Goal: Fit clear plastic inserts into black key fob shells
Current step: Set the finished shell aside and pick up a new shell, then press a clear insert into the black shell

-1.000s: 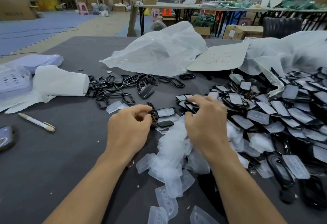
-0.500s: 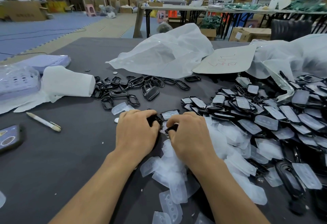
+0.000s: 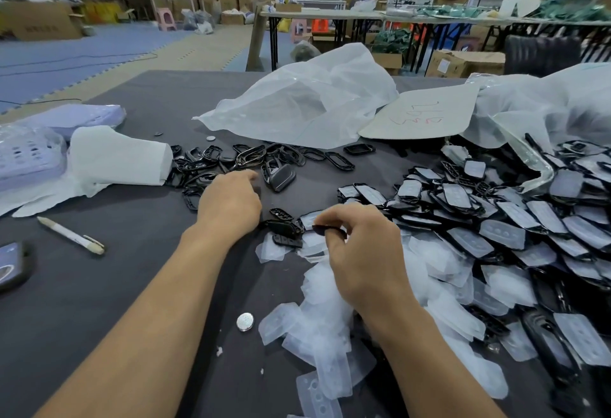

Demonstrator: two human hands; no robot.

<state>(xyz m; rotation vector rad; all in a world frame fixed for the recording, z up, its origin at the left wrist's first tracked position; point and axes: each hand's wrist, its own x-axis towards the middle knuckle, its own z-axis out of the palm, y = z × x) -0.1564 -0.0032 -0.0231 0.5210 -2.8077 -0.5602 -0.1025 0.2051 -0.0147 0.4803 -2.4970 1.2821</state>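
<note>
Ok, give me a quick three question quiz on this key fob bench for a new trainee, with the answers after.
1. True or false: the right hand pinches a small black part.
2. Which side of the table holds the big heap of shells with inserts fitted: A left, B right?
3. Fill in: the left hand reaches toward the pile of empty black ____ by the white roll.

Key: 1 true; 2 B; 3 shells.
</note>
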